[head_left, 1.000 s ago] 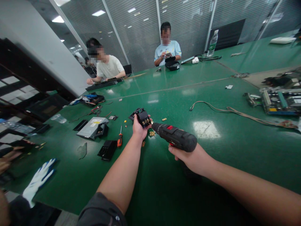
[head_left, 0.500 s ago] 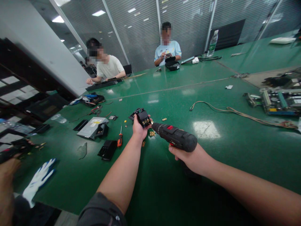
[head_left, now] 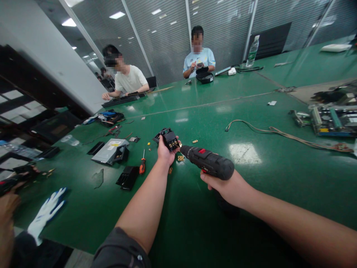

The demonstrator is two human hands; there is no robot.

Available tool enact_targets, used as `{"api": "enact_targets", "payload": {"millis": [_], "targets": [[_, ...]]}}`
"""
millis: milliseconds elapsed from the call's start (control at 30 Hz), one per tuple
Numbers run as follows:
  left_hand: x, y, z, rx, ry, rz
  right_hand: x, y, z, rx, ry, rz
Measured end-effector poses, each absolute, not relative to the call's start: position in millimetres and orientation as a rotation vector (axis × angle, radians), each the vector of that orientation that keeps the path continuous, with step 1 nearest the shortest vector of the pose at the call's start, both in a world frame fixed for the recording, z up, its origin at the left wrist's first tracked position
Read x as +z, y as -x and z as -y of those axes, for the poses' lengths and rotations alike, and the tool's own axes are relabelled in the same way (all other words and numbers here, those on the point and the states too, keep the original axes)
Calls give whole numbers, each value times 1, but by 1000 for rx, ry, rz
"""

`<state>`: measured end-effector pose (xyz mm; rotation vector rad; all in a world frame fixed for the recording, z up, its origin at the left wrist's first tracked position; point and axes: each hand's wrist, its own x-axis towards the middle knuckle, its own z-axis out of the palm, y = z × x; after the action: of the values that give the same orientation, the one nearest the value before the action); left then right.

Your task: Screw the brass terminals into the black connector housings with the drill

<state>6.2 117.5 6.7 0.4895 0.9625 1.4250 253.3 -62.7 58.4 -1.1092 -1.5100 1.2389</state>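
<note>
A person's bare left hand (head_left: 165,150) grasps a small black electrical housing (head_left: 170,138) with a row of brass terminals, holding it over the middle of a green bench (head_left: 195,230). The right hand (head_left: 227,186) is wrapped around the handle of a black cordless drill (head_left: 212,163), whose nose points left at the housing's near right corner. The tip is too small to make out, so the bit may be seated on a screw or just short of it. The main danger seems to be a slip: if the bit sits off-centre while the drill turns, it could skid into the left fingertips, which are very close to the chuck. The housing is held by hand, with no clamp in sight, so turning force could also wrench it round in the grip. Loose brass plates (head_left: 180,158) lie just below the drill's nose; a dropped screw could get lost among them, near the orange-handled screwdriver (head_left: 142,166).
</note>
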Motion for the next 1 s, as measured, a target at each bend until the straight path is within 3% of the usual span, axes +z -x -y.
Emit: {"api": "enact_targets", "payload": {"millis": [1000], "targets": [[10, -8, -116, 1436, -481, -964, 55, -254, 62, 1255, 1087, 1505]]}}
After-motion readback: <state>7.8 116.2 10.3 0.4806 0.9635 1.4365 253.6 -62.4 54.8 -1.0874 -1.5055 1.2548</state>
